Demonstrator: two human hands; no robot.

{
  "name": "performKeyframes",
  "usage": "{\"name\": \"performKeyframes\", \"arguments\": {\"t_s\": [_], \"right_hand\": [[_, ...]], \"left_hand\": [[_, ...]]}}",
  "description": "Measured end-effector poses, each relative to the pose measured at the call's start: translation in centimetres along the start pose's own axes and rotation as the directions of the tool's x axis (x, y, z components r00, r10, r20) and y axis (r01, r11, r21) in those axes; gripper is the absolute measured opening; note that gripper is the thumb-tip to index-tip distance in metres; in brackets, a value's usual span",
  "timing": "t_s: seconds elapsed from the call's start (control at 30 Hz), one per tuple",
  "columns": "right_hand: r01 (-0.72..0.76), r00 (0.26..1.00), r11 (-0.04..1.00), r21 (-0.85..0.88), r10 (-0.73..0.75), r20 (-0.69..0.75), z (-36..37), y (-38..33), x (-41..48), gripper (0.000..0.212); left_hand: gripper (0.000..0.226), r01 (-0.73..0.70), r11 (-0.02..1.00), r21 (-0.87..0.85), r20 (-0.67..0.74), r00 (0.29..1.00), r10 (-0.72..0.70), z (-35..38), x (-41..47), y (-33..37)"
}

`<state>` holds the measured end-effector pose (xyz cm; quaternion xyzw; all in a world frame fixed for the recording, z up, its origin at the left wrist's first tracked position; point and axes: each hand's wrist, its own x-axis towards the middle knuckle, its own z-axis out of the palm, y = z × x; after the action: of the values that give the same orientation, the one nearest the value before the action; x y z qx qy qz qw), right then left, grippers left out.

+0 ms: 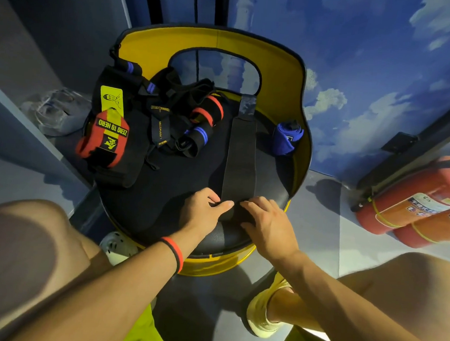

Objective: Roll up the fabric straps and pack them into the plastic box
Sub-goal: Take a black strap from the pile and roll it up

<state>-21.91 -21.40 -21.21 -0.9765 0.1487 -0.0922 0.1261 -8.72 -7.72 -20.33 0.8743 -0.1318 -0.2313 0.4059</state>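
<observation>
Upper left of frame, on a grey ledge: what looks like the clear plastic box, blurred, well apart from the straps. Left part of the black seat of a yellow chair: red-yellow-black wrap printed ZERO TO HERO, lying on a black pad, with a yellow tag just above it. Right of that, a loose tangle of black straps, unrolled. Beside the tangle, toward frame centre, a rolled wrap with red stripes, and just below it a rolled wrap with blue stripes. Centre-right: long black strap laid flat, running from the chair back down to the seat's near edge. Its near end is at both hands. Left hand, lower centre, pinches the strap's near end at its left edge, fingers curled. A red-and-black wristband is on that wrist. Right hand, just right of it, has its fingers lightly bent, fingertips pressing on the strap end from the right side, not curled round it. The fingertips of the two hands almost meet over the strap. Right edge of seat, against the yellow wall: blue rolled wrap, standing apart from the others. Far right on the floor: two red fire extinguishers lying side by side. Bottom of frame: bare knees and yellow shorts.
</observation>
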Motion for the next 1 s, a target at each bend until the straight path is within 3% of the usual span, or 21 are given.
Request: {"name": "performKeyframes", "arguments": {"t_s": [0.13,0.3,0.4,0.6,0.73,0.83,0.93,1.0], "right_hand": [[-0.040,0.996,0.998,0.039,0.036,0.086,-0.4,0.9,1.1,0.049],[-0.134,0.971,0.973,0.187,0.091,0.222,-0.8,1.5,2.0,0.047],[-0.153,0.952,0.958,0.243,0.076,0.297,-1.6,1.6,2.2,0.045],[-0.291,0.943,0.852,0.435,0.177,0.283,-1.7,1.3,1.5,0.027],[-0.278,0.958,0.898,0.342,0.231,0.171,-0.9,0.7,1.2,0.043],[-0.261,0.964,0.900,0.348,0.262,0.046,-0.4,-0.4,0.8,0.032],[-0.058,0.994,0.980,0.188,0.074,-0.079,-0.4,-1.0,0.0,0.027],[0.068,0.996,0.998,-0.002,-0.068,-0.062,-0.4,-1.1,-0.5,0.044]], "left_hand": [[0.029,-0.098,0.995,0.017,-0.001,0.995,0.098,0.2,-0.6,0.0],[0.052,-0.218,0.974,0.066,0.088,0.973,0.212,-0.8,-1.4,-0.8],[0.048,-0.207,0.975,0.087,0.088,0.976,0.199,-2.3,-1.1,-0.7],[0.031,-0.127,0.990,0.055,0.144,0.983,0.118,-2.8,-1.4,-0.8],[0.059,-0.002,0.990,0.139,0.175,0.984,-0.022,-2.6,-1.0,-0.1],[0.061,0.072,0.988,0.137,0.178,0.979,-0.096,-2.3,-0.3,0.9],[0.061,0.075,0.987,0.142,0.136,0.986,-0.095,-2.0,0.4,1.1],[0.061,0.060,0.987,0.148,0.103,0.992,-0.076,-1.9,0.7,1.2]]}}
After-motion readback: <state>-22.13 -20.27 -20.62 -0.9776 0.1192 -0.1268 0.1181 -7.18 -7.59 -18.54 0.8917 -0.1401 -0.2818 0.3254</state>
